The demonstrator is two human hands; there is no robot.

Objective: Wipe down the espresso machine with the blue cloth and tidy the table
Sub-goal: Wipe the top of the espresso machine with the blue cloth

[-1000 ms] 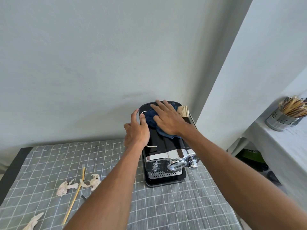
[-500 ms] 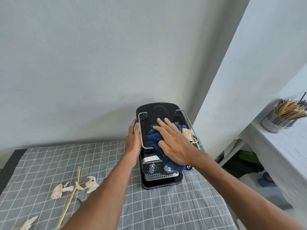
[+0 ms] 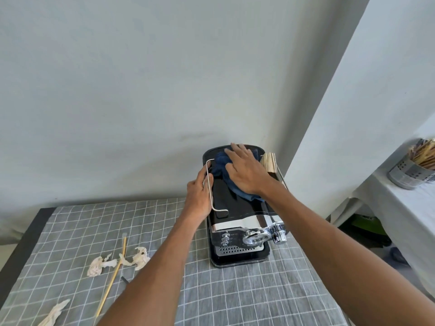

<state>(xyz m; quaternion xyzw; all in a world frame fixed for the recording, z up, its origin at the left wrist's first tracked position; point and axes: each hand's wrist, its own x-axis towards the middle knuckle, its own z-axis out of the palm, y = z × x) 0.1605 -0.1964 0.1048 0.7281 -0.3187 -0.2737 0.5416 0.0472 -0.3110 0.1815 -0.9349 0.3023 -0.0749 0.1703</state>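
Note:
The black and chrome espresso machine (image 3: 237, 217) stands at the back right of the table, against the wall. My right hand (image 3: 246, 169) lies flat on the crumpled blue cloth (image 3: 222, 167) and presses it onto the rear of the machine's black top. My left hand (image 3: 200, 195) grips the machine's left side, with the thumb over the chrome rail (image 3: 210, 184). A bundle of wooden sticks (image 3: 268, 162) rests at the top's right edge.
A grey checked tablecloth (image 3: 235, 297) covers the table. Crumpled paper scraps (image 3: 97, 265) (image 3: 140, 256) (image 3: 55, 314) and a long wooden stick (image 3: 113, 277) lie at the left. A metal holder of sticks (image 3: 410, 170) stands on a shelf at the right. Walls close the back and right.
My right hand has slid the blue cloth from the front of the machine's top back to its rear. My left hand stays on the machine's left side.

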